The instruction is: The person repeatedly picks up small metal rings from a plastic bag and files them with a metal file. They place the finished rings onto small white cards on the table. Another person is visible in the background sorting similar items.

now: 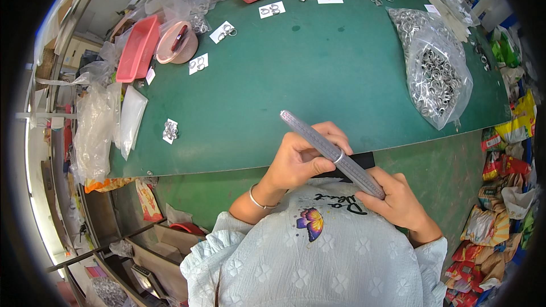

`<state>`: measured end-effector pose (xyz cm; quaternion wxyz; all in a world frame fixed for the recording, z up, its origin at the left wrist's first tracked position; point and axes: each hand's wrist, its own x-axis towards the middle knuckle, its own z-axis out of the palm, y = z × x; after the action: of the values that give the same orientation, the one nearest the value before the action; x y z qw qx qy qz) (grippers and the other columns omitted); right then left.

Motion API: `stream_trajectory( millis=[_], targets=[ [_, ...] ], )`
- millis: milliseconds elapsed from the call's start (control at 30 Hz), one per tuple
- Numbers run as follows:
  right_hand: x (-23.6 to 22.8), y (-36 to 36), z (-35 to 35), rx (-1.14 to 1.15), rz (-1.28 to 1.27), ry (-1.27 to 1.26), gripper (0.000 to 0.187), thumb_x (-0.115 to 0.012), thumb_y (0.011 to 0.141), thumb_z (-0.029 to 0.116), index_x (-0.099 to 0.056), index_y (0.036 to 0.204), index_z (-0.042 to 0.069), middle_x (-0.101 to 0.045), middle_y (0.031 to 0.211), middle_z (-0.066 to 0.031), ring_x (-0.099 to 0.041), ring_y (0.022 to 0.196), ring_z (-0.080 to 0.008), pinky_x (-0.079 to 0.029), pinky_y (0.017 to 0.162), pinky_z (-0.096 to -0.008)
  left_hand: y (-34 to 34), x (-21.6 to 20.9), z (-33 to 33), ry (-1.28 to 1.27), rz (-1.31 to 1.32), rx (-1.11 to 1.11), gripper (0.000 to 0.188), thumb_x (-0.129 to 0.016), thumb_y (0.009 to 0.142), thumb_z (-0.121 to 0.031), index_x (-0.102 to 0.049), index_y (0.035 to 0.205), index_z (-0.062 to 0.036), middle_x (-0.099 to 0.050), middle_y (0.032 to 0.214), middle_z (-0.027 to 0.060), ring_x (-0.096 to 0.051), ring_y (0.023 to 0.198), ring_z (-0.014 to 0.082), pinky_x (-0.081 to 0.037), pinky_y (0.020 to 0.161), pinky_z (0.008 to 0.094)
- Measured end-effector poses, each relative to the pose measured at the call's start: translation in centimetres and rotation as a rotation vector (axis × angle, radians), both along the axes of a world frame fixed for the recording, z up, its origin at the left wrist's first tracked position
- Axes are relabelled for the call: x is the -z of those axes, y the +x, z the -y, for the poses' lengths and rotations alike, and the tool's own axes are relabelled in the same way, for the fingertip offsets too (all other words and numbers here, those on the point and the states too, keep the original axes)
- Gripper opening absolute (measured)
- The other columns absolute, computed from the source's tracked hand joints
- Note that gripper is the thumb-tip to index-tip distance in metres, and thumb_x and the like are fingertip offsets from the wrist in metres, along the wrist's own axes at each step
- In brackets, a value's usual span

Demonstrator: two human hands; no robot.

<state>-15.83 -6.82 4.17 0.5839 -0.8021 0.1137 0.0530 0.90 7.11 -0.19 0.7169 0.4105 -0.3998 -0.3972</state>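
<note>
A grey tapered ring mandrel [313,135] with fine markings slants across in front of my chest, its thin end up and to the left over the table edge. Partway along it sits a thin silver ring [339,157]. My left hand [298,159] is closed, with the thumb and a fingertip on either side of the mandrel right at the ring. The thick lower end is gripped in my right hand [395,196], fingers wrapped round it. A silver bangle [260,200] circles my left wrist.
The green table [256,91] holds a clear bag of rings [438,74] at right. White cards with rings [198,63] lie along the left and far sides, near pink baskets [138,48] and a round pink tub [177,45]. Plastic bags [96,125] hang at left; colourful packages [483,224] stand right.
</note>
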Motion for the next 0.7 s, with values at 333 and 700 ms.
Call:
stream_trajectory(
  millis=[333,700],
  targets=[
    [0.0,0.1,0.5,-0.026,-0.048,0.056,0.022,-0.062,0.081,0.015,-0.051,0.094,0.0,-0.049,0.053,-0.0115,-0.052,0.045,-0.0237,-0.036,0.044,-0.0331,-0.9,1.3,0.7,0.019,-0.117,-0.131,0.035,-0.066,0.077,-0.028,-0.061,0.088,0.0055,-0.055,0.088,0.0116,-0.052,0.079,0.0172,-0.043,0.069,0.0283],
    [0.8,1.0,-0.1,0.133,0.007,-0.248,0.02,-0.063,0.077,0.009,-0.055,0.093,0.0,-0.04,0.056,-0.013,-0.039,0.045,-0.0228,-0.035,0.046,-0.0312,-0.5,2.2,0.8,0.031,-0.187,-0.327,0.03,-0.061,0.084,-0.021,-0.057,0.097,0.0055,-0.054,0.091,0.0081,-0.049,0.084,0.0134,-0.04,0.077,0.0274]
  ],
)
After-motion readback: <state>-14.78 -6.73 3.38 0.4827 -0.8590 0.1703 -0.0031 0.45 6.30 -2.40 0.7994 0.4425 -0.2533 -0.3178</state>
